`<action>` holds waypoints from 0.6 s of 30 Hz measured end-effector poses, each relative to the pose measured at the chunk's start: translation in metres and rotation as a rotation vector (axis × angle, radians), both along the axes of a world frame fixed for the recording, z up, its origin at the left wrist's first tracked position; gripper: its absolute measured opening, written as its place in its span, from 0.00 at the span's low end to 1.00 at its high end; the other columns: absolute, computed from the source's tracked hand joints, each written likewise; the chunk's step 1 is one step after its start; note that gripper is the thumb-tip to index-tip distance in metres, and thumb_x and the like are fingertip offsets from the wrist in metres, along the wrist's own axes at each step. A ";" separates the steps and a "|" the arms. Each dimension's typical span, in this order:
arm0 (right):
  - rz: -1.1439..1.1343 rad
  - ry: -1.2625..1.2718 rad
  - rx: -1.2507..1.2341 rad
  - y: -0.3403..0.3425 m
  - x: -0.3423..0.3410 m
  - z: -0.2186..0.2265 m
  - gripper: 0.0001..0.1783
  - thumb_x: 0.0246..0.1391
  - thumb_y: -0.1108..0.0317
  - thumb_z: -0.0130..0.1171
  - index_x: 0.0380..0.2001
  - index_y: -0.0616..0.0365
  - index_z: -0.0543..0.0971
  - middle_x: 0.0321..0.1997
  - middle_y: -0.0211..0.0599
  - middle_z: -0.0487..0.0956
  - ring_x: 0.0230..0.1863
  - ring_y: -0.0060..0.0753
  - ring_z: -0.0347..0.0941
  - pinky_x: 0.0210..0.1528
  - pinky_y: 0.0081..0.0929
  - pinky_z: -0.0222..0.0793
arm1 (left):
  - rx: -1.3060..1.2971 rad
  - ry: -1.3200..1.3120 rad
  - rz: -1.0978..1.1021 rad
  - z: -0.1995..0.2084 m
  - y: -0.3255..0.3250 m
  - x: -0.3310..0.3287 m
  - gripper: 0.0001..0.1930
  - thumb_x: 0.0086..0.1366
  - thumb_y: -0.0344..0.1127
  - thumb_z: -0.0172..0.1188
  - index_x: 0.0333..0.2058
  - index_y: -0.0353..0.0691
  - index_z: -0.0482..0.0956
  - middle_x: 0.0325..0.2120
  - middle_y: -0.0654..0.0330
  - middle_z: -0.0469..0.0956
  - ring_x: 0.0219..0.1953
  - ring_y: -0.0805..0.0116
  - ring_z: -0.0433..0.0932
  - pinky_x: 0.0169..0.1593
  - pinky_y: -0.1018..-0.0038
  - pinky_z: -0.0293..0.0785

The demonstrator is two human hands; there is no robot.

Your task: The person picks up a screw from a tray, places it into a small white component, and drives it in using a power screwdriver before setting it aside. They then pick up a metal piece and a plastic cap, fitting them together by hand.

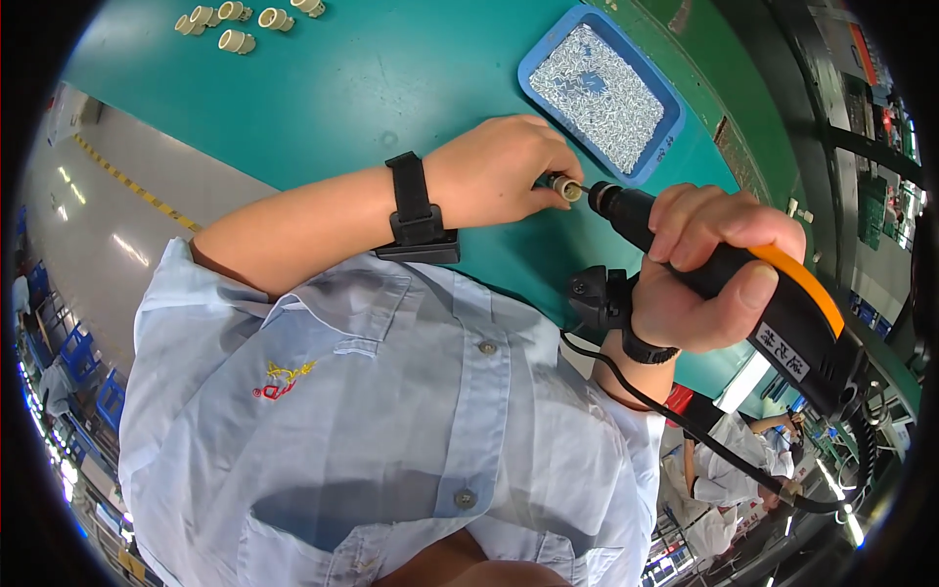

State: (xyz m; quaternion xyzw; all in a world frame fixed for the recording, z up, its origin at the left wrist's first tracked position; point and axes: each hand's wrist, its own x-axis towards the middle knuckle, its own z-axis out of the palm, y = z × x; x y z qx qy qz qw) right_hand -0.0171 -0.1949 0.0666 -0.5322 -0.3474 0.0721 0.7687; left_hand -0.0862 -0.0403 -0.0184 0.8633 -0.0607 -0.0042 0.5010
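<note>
Green table (372, 88): five beige fittings (245, 20), one blue tray (533, 59), one screwdriver (773, 313).

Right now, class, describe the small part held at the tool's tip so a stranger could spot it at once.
Start at the green table, below the blue tray. The left hand pinches a small cream cylindrical fitting against the bit of the black-and-orange power screwdriver. Similar fittings lie loose at the table's far edge; only this one is held.

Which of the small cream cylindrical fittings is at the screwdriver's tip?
The cream fitting pinched in the left hand, right at the electric screwdriver tip. The other fittings lie loose at the table's far edge.
</note>
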 end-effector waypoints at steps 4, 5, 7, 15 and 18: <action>0.014 0.021 -0.021 0.007 -0.003 0.001 0.21 0.56 0.53 0.59 0.34 0.60 0.66 0.14 0.30 0.66 0.13 0.26 0.64 0.18 0.26 0.64 | -0.005 -0.045 -0.016 0.000 0.002 -0.001 0.10 0.51 0.31 0.65 0.35 0.40 0.81 0.28 0.59 0.79 0.37 0.59 0.75 0.44 0.65 0.70; 0.019 0.023 -0.020 0.008 -0.003 0.000 0.21 0.56 0.53 0.59 0.34 0.60 0.66 0.14 0.30 0.66 0.13 0.26 0.64 0.18 0.26 0.64 | -0.003 -0.046 -0.020 0.000 0.003 -0.002 0.10 0.51 0.31 0.65 0.35 0.39 0.81 0.29 0.59 0.79 0.37 0.58 0.75 0.45 0.65 0.70; 0.036 0.011 0.000 0.012 -0.002 -0.004 0.18 0.57 0.56 0.58 0.34 0.60 0.67 0.14 0.31 0.66 0.13 0.26 0.63 0.18 0.26 0.63 | 0.003 -0.047 -0.028 -0.001 0.004 -0.004 0.10 0.51 0.31 0.65 0.34 0.39 0.80 0.29 0.58 0.79 0.38 0.58 0.75 0.45 0.65 0.70; -0.033 0.038 -0.102 0.014 -0.001 -0.006 0.16 0.59 0.55 0.47 0.38 0.58 0.69 0.16 0.27 0.60 0.19 0.24 0.58 0.28 0.27 0.59 | 0.029 -0.186 -0.031 -0.019 0.001 0.003 0.08 0.51 0.33 0.65 0.31 0.39 0.81 0.28 0.57 0.80 0.37 0.55 0.78 0.40 0.62 0.74; -0.034 0.088 -0.056 -0.002 0.004 0.001 0.21 0.58 0.50 0.47 0.39 0.58 0.70 0.18 0.26 0.61 0.21 0.23 0.58 0.31 0.27 0.57 | 0.029 -0.101 -0.038 -0.015 -0.001 0.008 0.10 0.51 0.35 0.65 0.32 0.40 0.81 0.29 0.56 0.80 0.38 0.54 0.78 0.39 0.62 0.74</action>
